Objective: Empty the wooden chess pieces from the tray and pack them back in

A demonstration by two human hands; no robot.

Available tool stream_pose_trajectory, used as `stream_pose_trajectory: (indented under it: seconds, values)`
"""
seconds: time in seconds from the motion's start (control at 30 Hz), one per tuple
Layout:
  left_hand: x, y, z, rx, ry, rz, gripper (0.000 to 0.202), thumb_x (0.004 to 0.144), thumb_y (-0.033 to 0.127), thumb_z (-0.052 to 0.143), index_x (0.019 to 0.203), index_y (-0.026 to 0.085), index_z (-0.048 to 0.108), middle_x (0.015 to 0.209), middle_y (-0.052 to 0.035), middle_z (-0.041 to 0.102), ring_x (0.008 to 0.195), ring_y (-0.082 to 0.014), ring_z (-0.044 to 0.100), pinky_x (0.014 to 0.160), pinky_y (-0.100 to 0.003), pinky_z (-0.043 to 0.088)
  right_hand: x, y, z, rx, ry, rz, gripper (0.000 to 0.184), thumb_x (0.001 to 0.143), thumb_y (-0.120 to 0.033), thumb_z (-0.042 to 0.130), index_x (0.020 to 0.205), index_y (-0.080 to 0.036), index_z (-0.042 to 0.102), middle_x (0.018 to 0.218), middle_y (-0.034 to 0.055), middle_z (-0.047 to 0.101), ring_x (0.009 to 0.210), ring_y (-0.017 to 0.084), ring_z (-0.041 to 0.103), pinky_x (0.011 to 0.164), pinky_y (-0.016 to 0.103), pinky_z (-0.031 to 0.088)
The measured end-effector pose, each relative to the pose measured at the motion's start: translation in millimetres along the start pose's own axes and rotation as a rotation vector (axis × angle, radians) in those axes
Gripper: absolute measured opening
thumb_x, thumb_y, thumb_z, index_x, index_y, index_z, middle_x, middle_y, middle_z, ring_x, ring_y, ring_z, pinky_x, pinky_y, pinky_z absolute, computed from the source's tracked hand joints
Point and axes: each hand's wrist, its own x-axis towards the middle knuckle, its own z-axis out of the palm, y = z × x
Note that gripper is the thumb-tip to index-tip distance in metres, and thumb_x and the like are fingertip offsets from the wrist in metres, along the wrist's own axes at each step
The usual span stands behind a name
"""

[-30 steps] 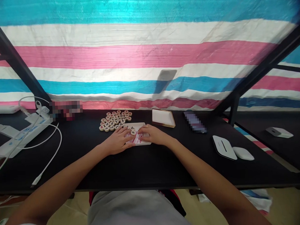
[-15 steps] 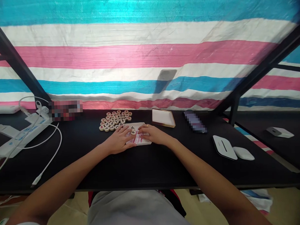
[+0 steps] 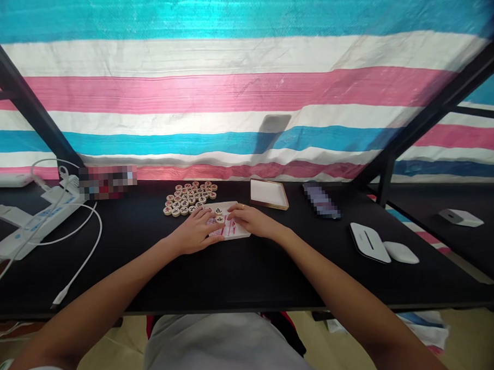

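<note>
In front of me lies a shallow white box (image 3: 234, 234) with a red-and-white printed sheet (image 3: 228, 228) in it. Two round xiangqi pieces (image 3: 219, 219) with dark characters sit on the sheet near its far side. My left hand (image 3: 194, 232) rests over the box's left side, fingers stretched out and apart, its fingertips right beside the pieces. From the right, my right hand (image 3: 254, 222) reaches over the other side, fingers apart and slightly bent, with a ring on one finger. Its thumb is hidden. Several more xiangqi pieces (image 3: 185, 201) stand in rows beyond my left hand.
Behind the box is an open lid (image 3: 269, 195) with a white inside. A blurred phone (image 3: 321, 200), a white flat device (image 3: 370, 242) and a white case (image 3: 401, 252) lie to the right. At left are a power strip (image 3: 39, 221) and white cables (image 3: 85, 268).
The box has shifted very slightly to the right between my hands. My right fingers have moved a little, showing more of the printed sheet. The rows of pieces stay as they were.
</note>
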Motion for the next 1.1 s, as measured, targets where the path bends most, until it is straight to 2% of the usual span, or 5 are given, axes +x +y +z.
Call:
stream_pose_trajectory:
  seconds: [0.23, 0.4, 0.6, 0.83, 1.1]
  values:
    - [-0.4, -1.3, 3.6, 0.020, -0.052, -0.014, 0.053, 0.096, 0.055, 0.027, 0.133, 0.026, 0.052, 0.138, -0.0113, 0.049, 0.131, -0.0298, 0.037, 0.110, -0.050, 0.022, 0.6, 0.4, 1.2, -0.030, 0.002, -0.016, 0.036, 0.083, 0.000, 0.041, 0.101, -0.018, 0.067, 0.111, 0.0094, 0.063, 0.104, 0.020, 0.058, 0.096, 0.038, 0.046]
    - [-0.7, -1.4, 4.7, 0.028, -0.048, -0.010, 0.053, 0.095, 0.056, 0.028, 0.133, 0.027, 0.052, 0.138, -0.0108, 0.049, 0.132, -0.0291, 0.037, 0.111, -0.049, 0.021, 1.1, -5.7, -3.5, -0.041, -0.014, -0.030, 0.028, 0.086, -0.007, 0.045, 0.096, -0.018, 0.068, 0.101, 0.0089, 0.067, 0.098, 0.021, 0.059, 0.092, 0.038, 0.048]
    - [-1.4, -1.1, 5.5, 0.043, -0.023, 0.004, 0.052, 0.095, 0.056, 0.031, 0.131, 0.026, 0.054, 0.137, -0.0109, 0.051, 0.130, -0.0284, 0.039, 0.111, -0.048, 0.021, -0.5, -7.4, -3.2, -0.052, -0.017, 0.010, 0.024, 0.083, -0.008, 0.049, 0.091, -0.019, 0.069, 0.121, 0.0112, 0.061, 0.108, 0.023, 0.058, 0.096, 0.042, 0.045]
    - [-1.1, 0.1, 4.2, 0.030, -0.029, 0.010, 0.052, 0.095, 0.056, 0.030, 0.132, 0.027, 0.053, 0.139, -0.0117, 0.048, 0.132, -0.0293, 0.037, 0.111, -0.049, 0.021, -0.8, -7.4, -3.6, -0.053, -0.042, -0.011, 0.029, 0.084, -0.007, 0.048, 0.098, -0.019, 0.070, 0.118, 0.0115, 0.064, 0.110, 0.023, 0.057, 0.097, 0.041, 0.045]
    - [-0.3, 1.4, 5.0, 0.034, -0.035, 0.016, 0.053, 0.095, 0.056, 0.029, 0.134, 0.026, 0.051, 0.137, -0.0113, 0.050, 0.131, -0.0287, 0.038, 0.111, -0.049, 0.020, -0.9, -6.1, -2.1, -0.032, -0.020, -0.040, 0.032, 0.083, -0.006, 0.048, 0.100, -0.020, 0.070, 0.111, 0.0094, 0.065, 0.103, 0.021, 0.058, 0.095, 0.040, 0.046]
